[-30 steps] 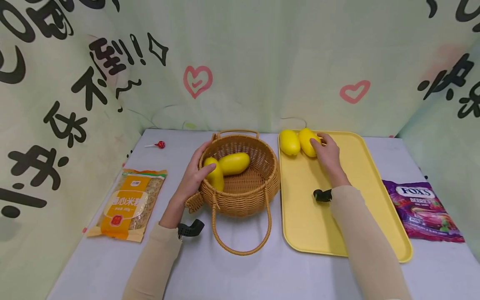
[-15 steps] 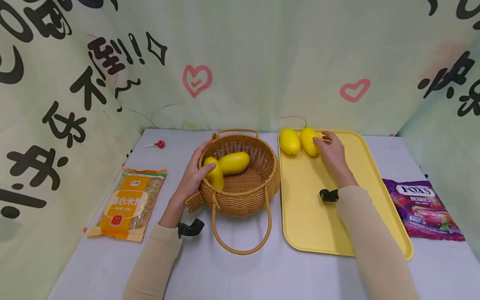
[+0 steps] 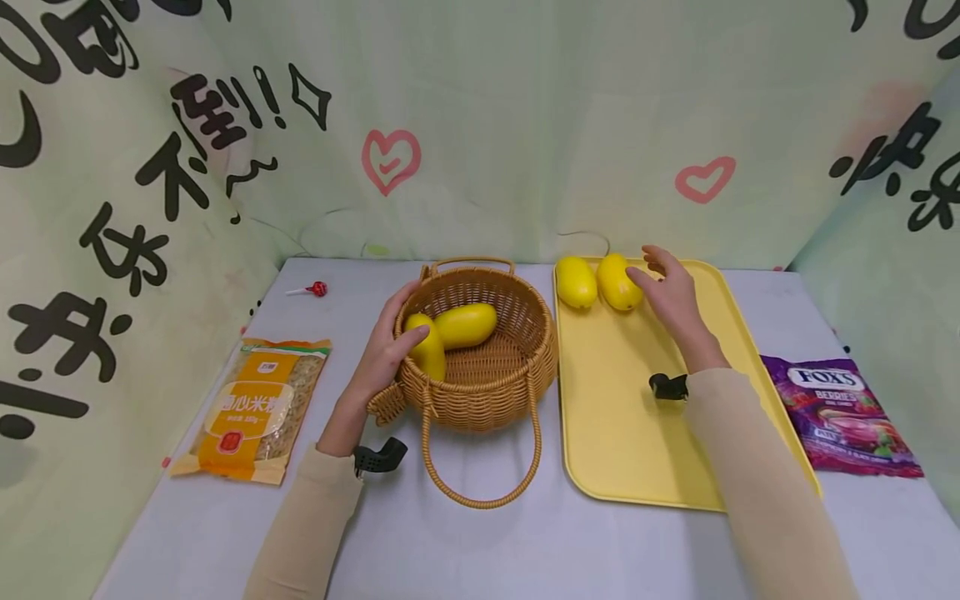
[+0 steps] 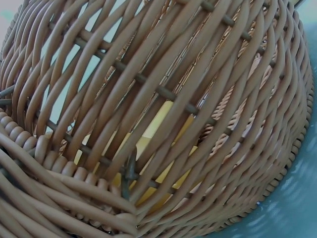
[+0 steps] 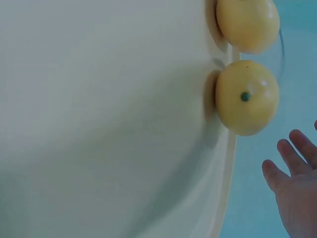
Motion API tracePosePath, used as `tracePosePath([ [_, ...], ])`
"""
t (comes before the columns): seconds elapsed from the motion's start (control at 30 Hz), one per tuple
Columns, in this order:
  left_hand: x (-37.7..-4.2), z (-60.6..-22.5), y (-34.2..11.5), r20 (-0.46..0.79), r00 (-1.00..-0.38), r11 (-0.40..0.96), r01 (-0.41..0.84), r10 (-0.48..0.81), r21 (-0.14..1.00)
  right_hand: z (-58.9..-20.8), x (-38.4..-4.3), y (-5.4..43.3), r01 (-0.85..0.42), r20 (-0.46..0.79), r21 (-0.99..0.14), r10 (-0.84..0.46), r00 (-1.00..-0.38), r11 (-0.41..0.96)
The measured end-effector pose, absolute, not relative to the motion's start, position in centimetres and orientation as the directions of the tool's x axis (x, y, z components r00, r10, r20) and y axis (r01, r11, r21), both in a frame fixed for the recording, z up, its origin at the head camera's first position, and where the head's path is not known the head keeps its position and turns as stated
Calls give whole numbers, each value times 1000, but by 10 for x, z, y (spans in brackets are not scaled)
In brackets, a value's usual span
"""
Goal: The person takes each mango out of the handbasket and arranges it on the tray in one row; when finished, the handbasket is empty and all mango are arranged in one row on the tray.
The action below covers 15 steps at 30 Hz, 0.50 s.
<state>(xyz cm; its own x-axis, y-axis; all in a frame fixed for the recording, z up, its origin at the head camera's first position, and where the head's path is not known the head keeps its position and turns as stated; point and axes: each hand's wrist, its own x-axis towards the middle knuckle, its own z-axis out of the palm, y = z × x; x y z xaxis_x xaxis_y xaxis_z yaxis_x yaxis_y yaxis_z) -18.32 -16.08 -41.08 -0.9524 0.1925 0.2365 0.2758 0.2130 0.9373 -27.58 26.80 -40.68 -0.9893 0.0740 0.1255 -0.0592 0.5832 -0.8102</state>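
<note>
A brown wicker basket [image 3: 480,400] stands in the middle of the table in the head view, two yellow mango-shaped fruits [image 3: 467,325] lying inside. My left hand [image 3: 388,346] grips its left rim, thumb over the edge; the fingers outside are partly hidden. Basket weave [image 4: 198,124] fills the left wrist view. On the far left corner of the yellow tray [image 3: 637,433] lie two more such fruits, the left one [image 3: 576,283] beside the right one [image 3: 618,283]. My right hand [image 3: 673,296] hovers just right of them, fingers spread and holding nothing; the right wrist view shows it apart from the nearer fruit [image 5: 247,97].
A bag of grain [image 3: 255,412] and a red lollipop [image 3: 318,289] lie left of the basket. A purple candy bag [image 3: 843,417] lies at the tray's right edge. The basket's rope handle [image 3: 483,502] hangs toward the front. A curtain [image 3: 480,125] closes off the back.
My right hand has drawn away from the right fruit on the tray, moving right, its fingers opening out. The left hand and the basket have stayed put.
</note>
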Motion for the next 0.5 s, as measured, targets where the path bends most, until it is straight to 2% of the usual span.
tracePosePath([
  [0.27,-183,-409,-159,220,-956,209,260,194,943,-390,-275,262,-174,221,-773,2,-975,610],
  [0.5,-168,-382,-154,213,-954,236,261,211,936,-372,-272,248,-266,267,-716,-100,-959,645],
])
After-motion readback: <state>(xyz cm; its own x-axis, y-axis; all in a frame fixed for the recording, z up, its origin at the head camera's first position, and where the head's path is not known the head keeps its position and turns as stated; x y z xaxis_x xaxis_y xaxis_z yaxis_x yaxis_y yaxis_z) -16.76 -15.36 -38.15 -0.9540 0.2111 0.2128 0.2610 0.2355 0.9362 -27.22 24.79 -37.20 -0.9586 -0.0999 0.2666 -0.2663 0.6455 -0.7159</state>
